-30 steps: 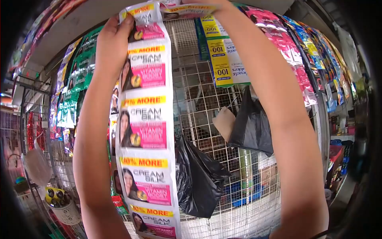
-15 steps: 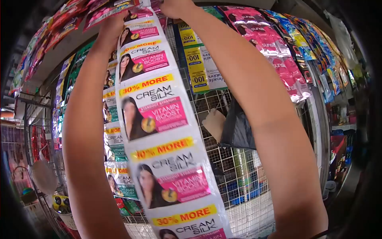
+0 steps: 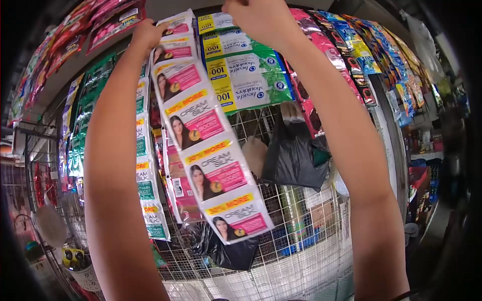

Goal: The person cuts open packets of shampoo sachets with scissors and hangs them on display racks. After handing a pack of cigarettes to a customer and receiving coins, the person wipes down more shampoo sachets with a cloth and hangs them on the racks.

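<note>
A long strip of pink and white Cream Silk sachets [image 3: 203, 128] hangs at a slant down the centre. Its top edge is beside my left hand [image 3: 149, 34], which is closed with fingers pressed at the strip's upper left. Up at the top edge of the view is my right hand [image 3: 253, 17], its fingers partly cut off, in front of the green and white Head & Shoulders sachets [image 3: 246, 75]; what it holds, if anything, is hidden. Behind the strip, to its left, hangs a row of green and white Cream Silk sachets [image 3: 144, 185].
A wire grid [image 3: 296, 236] stands behind everything. Black plastic bags [image 3: 293, 160] hang on it. Red and pink packets [image 3: 118, 22] hang at upper left, green sachets [image 3: 98, 95] below them. Blue and yellow packets [image 3: 359, 45] hang at upper right. A white basket [image 3: 86, 276] sits at lower left.
The Cream Silk strip now appears farther away and its lower end shows. My right hand has moved right, away from the strip's top. More of the Head & Shoulders sachets shows.
</note>
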Available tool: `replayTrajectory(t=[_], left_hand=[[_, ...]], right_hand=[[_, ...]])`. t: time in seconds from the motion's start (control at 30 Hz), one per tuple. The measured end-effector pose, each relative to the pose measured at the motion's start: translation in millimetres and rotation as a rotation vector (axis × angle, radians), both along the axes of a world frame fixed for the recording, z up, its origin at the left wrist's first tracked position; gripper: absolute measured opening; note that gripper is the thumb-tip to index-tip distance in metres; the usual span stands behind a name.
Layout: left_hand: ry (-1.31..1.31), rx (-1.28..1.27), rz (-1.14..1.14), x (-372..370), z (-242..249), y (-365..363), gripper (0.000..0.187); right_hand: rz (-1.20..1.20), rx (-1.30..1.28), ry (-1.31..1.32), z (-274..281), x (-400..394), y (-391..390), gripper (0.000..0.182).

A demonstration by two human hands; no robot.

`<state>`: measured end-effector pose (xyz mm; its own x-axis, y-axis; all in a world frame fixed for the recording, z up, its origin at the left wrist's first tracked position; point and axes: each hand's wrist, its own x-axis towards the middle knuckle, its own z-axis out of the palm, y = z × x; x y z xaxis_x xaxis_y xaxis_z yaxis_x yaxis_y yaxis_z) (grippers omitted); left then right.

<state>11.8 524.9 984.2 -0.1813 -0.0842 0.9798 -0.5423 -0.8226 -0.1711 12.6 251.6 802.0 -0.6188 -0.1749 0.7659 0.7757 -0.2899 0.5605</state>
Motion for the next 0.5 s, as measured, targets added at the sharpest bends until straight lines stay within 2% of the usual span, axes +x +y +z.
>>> replayTrajectory(t=[0.03, 0.07, 0.13, 0.17, 0.2, 0.23, 0.33, 0.4, 0.43, 0.47, 0.5], left_hand=[[-0.322, -0.034, 0.379, -0.9, -3.1, 2.1, 0.054], [-0.337, -0.034, 0.336, -2.3, -6.5, 4.7, 0.055], [-0.303, -0.057, 0.282, -10.6, -14.7, -3.5, 0.051], [-0.271, -0.075, 0.223, -14.8, -17.3, -9.1, 0.047], [-0.317, -0.065, 0.274, -13.5, -7.3, -9.5, 0.039], [-0.316, -0.066, 0.271, -7.0, 4.1, -6.0, 0.039], [-0.405, -0.013, 0.32, 8.7, 22.8, -10.2, 0.042], [-0.176, 0.017, 0.408, 13.8, 24.1, -8.5, 0.036], [-0.285, 0.049, 0.565, 24.2, 39.3, 1.2, 0.038], [-0.384, 0.083, 0.731, 32.2, 46.0, 16.2, 0.041], [-0.334, 0.065, 0.765, 30.2, 29.5, 20.6, 0.041]], right_hand=[[0.021, -0.041, 0.048, -8.0, -0.4, -1.7, 0.023], [0.026, -0.044, 0.052, -13.4, 4.3, -0.6, 0.023], [-0.096, -0.012, 0.231, -16.9, 19.0, 4.3, 0.029], [-0.097, -0.013, 0.225, -13.6, 25.1, 5.3, 0.029], [-0.167, -0.022, 0.182, -9.6, 32.3, 5.9, 0.028], [-0.238, -0.029, 0.142, -9.4, 35.0, 6.0, 0.027], [-0.227, -0.026, 0.128, -17.5, 37.9, -6.6, 0.027], [-0.265, -0.004, 0.078, -25.2, 38.2, -22.2, 0.028], [-0.163, -0.04, 0.2, -27.8, 42.3, -23.1, 0.027], [-0.19, -0.032, 0.176, -39.9, 33.0, -29.1, 0.024], [-0.217, -0.023, 0.152, -52.6, 23.0, -35.1, 0.022]])
